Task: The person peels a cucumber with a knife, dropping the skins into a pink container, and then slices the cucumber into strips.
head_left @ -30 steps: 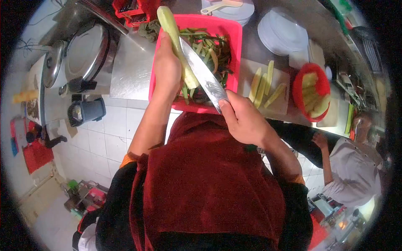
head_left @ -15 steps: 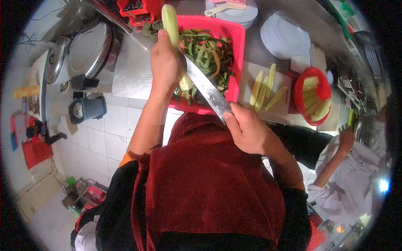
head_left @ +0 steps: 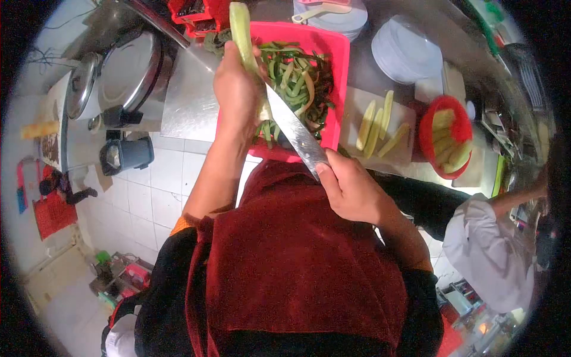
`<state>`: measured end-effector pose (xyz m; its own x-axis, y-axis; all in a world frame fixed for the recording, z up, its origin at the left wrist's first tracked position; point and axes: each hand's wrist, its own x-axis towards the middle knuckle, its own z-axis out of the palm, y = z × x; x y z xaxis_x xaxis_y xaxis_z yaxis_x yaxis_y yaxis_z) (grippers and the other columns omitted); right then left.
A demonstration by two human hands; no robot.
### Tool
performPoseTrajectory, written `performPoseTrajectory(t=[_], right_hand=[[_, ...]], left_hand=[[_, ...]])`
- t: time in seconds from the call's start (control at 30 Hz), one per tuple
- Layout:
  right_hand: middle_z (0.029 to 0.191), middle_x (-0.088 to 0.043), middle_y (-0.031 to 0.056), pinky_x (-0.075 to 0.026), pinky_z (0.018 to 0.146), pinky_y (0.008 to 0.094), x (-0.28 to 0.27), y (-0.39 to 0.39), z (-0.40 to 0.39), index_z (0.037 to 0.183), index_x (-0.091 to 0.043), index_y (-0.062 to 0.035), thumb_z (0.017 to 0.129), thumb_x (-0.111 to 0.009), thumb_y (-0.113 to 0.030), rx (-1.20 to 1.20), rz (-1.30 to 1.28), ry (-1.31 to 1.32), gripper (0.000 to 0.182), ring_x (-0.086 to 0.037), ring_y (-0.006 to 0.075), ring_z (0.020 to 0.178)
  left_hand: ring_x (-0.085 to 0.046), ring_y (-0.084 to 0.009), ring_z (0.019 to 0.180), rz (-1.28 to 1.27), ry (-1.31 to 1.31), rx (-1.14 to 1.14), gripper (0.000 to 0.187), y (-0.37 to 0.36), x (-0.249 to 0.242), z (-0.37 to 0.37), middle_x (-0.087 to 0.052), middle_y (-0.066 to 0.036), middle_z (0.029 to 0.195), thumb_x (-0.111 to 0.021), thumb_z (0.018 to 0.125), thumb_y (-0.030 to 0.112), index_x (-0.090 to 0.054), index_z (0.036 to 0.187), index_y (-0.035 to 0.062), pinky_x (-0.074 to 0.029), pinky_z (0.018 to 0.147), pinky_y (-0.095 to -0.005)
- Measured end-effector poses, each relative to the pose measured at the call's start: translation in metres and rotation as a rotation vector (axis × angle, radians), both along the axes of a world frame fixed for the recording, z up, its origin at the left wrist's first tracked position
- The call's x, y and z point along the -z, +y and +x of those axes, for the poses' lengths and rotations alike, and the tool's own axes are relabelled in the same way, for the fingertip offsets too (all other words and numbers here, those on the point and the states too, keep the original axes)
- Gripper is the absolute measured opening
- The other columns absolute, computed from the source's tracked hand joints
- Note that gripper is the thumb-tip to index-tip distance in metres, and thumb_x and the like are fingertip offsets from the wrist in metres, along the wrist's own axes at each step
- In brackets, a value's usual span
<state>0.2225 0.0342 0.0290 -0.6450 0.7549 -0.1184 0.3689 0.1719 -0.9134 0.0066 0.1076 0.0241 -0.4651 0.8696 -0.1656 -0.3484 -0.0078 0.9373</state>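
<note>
My left hand (head_left: 236, 89) grips a long pale-green peeled cucumber (head_left: 241, 27), holding it upright over a pink tray (head_left: 340, 77) filled with green peel strips (head_left: 297, 80). In my right hand (head_left: 351, 189) is a large knife (head_left: 295, 132), its blade laid against the cucumber's lower part just beside my left hand. A dark red cloth covers my front below both hands.
A cutting board (head_left: 401, 152) with cucumber spears (head_left: 376, 126) lies right of the tray, then a red bowl (head_left: 425, 134) of cucumber pieces. White plates (head_left: 404, 50) sit behind. Metal pots (head_left: 128, 71) stand left. A person in white (head_left: 491, 250) is at the right.
My left hand and the cucumber have shifted slightly left and up, the knife following along it. The person at the right has moved, with an arm now stretched toward the counter.
</note>
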Motion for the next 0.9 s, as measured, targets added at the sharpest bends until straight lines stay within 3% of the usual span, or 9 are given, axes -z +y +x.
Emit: performPoseTrajectory(t=[0.2, 0.27, 0.3, 0.37, 0.47, 0.6, 0.67, 0.73, 0.9], right_hand=[[0.075, -0.056, 0.0273, -0.043, 0.068, 0.0520, 0.017, 0.002, -0.002, 0.093, -0.047, 0.0022, 0.097, -0.048, -0.015, 0.006, -0.019, 0.036, 0.017, -0.059, 0.0468, 0.075], [0.066, -0.051, 0.0091, -0.042, 0.053, 0.0323, 0.025, 0.006, 0.001, 0.101, -0.051, -0.0004, 0.101, -0.044, -0.018, -0.012, -0.123, 0.186, 0.019, -0.050, 0.0201, 0.054], [0.066, -0.051, 0.0091, -0.042, 0.053, 0.0323, 0.023, 0.009, 0.004, 0.101, -0.051, -0.0004, 0.101, -0.044, -0.018, -0.013, -0.121, 0.184, 0.019, -0.050, 0.0201, 0.054], [0.059, -0.043, 0.0006, -0.035, 0.039, 0.0244, 0.015, 0.014, 0.010, 0.097, -0.049, -0.0048, 0.103, -0.042, -0.025, 0.014, -1.033, 0.295, 0.023, -0.042, 0.0106, 0.043], [0.053, -0.034, -0.0010, -0.027, 0.029, 0.0232, 0.049, 0.014, 0.014, 0.092, -0.045, -0.0085, 0.104, -0.040, -0.032, -0.056, -1.116, 0.441, 0.027, -0.033, 0.0071, 0.034], [0.051, -0.035, -0.0007, -0.026, 0.028, 0.0243, 0.077, 0.019, 0.024, 0.086, -0.042, -0.0098, 0.103, -0.041, -0.033, -0.203, -1.289, 0.650, 0.029, -0.032, 0.0071, 0.032], [0.051, -0.035, -0.0006, -0.025, 0.027, 0.0241, 0.086, 0.019, 0.029, 0.088, -0.043, -0.0097, 0.103, -0.041, -0.034, -0.189, -1.349, 0.718, 0.029, -0.032, 0.0068, 0.031], [0.053, -0.036, -0.0009, -0.025, 0.027, 0.0241, 0.089, 0.023, 0.035, 0.089, -0.044, -0.0095, 0.103, -0.042, -0.035, -0.262, -1.292, 0.757, 0.029, -0.032, 0.0069, 0.031], [0.057, -0.037, -0.0027, -0.028, 0.031, 0.0250, 0.087, 0.024, 0.035, 0.089, -0.044, -0.0124, 0.102, -0.044, -0.035, 0.171, -1.202, 0.563, 0.026, -0.033, 0.0066, 0.035]], left_hand=[[-0.048, -0.0148, 0.060, 0.094, -0.152, 0.024, 0.046, 0.010, 0.018, 0.000, -0.053, -0.005, 0.069, -0.030, 0.105, 0.042, -0.056, 0.091, 0.0068, -0.041, 0.056, -0.0292], [-0.049, -0.0152, 0.060, 0.127, -0.186, 0.042, 0.045, 0.011, 0.023, -0.001, -0.053, -0.005, 0.069, -0.030, 0.104, 0.042, -0.055, 0.091, 0.0071, -0.040, 0.056, -0.0292], [-0.049, -0.0157, 0.061, 0.097, -0.220, 0.082, 0.044, 0.010, 0.020, 0.000, -0.052, -0.005, 0.069, -0.030, 0.104, 0.042, -0.054, 0.092, 0.0072, -0.041, 0.057, -0.0292], [-0.050, -0.0170, 0.064, 0.063, -0.299, 0.165, 0.044, 0.011, 0.023, -0.001, -0.052, -0.005, 0.068, -0.030, 0.104, 0.042, -0.054, 0.091, 0.0075, -0.041, 0.061, -0.0297], [-0.048, -0.0169, 0.062, -0.052, -0.286, 0.172, 0.042, 0.009, 0.025, 0.003, -0.050, -0.003, 0.070, -0.028, 0.104, 0.043, -0.052, 0.091, 0.0111, -0.041, 0.059, -0.0305], [-0.059, -0.0217, 0.080, -0.178, -0.318, 0.058, 0.040, 0.008, 0.028, 0.010, -0.058, -0.010, 0.092, -0.033, 0.105, 0.037, -0.052, 0.110, 0.0024, -0.049, 0.076, -0.0384], [-0.060, -0.0270, 0.078, -0.206, -0.277, 0.098, 0.043, 0.010, 0.058, -0.011, -0.060, -0.013, 0.093, -0.035, 0.104, 0.037, -0.047, 0.121, -0.0008, -0.050, 0.076, -0.0410], [-0.063, -0.0235, 0.093, -0.260, -0.046, 0.146, 0.045, 0.011, 0.056, -0.014, -0.060, -0.015, 0.109, -0.035, 0.105, 0.035, -0.045, 0.125, -0.0044, -0.051, 0.084, -0.0382], [-0.061, -0.0169, 0.083, -0.431, 0.528, 0.318, 0.034, 0.007, 0.100, -0.043, -0.063, -0.010, 0.085, -0.051, 0.101, 0.033, -0.060, 0.104, -0.0004, -0.050, 0.067, -0.0351]])
